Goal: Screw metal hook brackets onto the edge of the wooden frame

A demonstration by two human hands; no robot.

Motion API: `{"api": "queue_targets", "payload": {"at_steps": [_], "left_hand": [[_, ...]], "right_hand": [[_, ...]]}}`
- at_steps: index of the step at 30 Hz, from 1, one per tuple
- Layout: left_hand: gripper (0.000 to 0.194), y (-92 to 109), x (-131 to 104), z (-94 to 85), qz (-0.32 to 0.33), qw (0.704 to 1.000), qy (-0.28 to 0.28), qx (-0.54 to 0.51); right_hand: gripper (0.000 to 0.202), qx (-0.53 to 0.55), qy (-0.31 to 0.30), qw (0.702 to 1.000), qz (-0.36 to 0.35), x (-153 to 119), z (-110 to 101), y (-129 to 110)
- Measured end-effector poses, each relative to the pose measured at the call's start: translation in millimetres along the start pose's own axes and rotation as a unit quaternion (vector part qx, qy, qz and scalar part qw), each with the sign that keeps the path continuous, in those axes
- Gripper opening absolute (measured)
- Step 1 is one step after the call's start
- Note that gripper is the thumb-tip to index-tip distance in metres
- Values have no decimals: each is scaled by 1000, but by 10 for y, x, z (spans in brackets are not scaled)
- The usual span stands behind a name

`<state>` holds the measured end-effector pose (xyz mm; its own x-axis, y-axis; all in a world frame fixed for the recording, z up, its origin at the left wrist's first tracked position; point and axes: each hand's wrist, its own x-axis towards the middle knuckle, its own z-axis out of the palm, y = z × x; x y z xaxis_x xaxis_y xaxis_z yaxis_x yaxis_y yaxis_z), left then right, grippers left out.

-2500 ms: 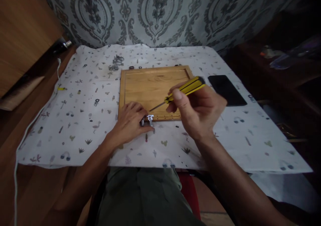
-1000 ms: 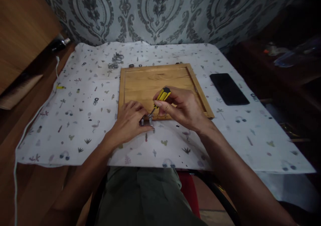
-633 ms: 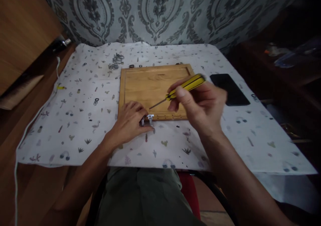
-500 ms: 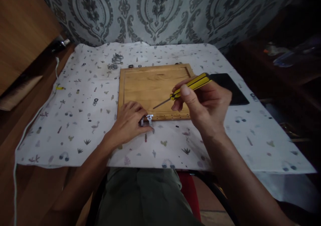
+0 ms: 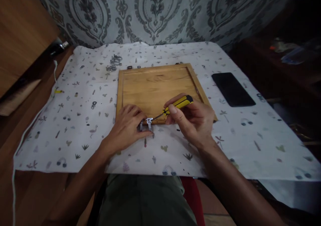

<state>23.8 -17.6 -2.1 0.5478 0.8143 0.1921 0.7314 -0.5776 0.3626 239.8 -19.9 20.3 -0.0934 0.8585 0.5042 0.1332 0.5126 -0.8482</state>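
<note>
A framed wooden panel (image 5: pixel 152 88) lies flat on the table. At its near edge, my left hand (image 5: pixel 126 125) grips a small silver metal hinge (image 5: pixel 149 123), with the thumb below and the fingers resting on the panel. Part of the hinge is hidden by those fingers. My right hand (image 5: pixel 193 120) is closed around a yellow-and-black screwdriver (image 5: pixel 181 102). The screwdriver slants down to the left, its tip at the hinge; whether it sits in a screw is too small to tell.
A black phone-like slab (image 5: pixel 233 89) lies right of the panel. Several metal hinges (image 5: pixel 114 62) are piled at the back left. A white cable (image 5: pixel 32 119) runs along the left side. The patterned tablecloth (image 5: pixel 85 119) covers the table.
My right hand has moved left and down, bringing the screwdriver's tip from above the panel to the hinge. The black slab is now fully uncovered. My left hand stays on the hinge.
</note>
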Motion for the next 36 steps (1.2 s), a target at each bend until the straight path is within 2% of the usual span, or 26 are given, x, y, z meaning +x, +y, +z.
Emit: {"api": "queue_targets", "payload": {"at_steps": [3, 9, 16, 22, 27, 33, 36], "left_hand": [[45, 2, 0, -1, -5, 1000, -4, -4], [43, 35, -23, -23, -11, 1000, -8, -18], [41, 55, -31, -26, -21, 1000, -7, -20], [43, 70, -23, -35, -21, 999, -7, -24], [42, 76, -21, -26, -22, 999, -8, -29], [39, 79, -17, -21, -24, 999, -10, -39], [36, 82, -8, -14, -23, 999, -7, -39]], "right_hand": [[15, -14, -9, 1000, 0, -21, -11, 2], [10, -69, -31, 996, -42, -41, -49, -6], [15, -64, -35, 997, -30, -43, -55, -13], [4, -65, -55, 996, -21, -34, -78, -5], [12, -105, -71, 991, -37, 19, -77, -35], [13, -73, -103, 991, 35, 18, -82, -129], [24, -71, -122, 989, 45, 16, -136, -166]]}}
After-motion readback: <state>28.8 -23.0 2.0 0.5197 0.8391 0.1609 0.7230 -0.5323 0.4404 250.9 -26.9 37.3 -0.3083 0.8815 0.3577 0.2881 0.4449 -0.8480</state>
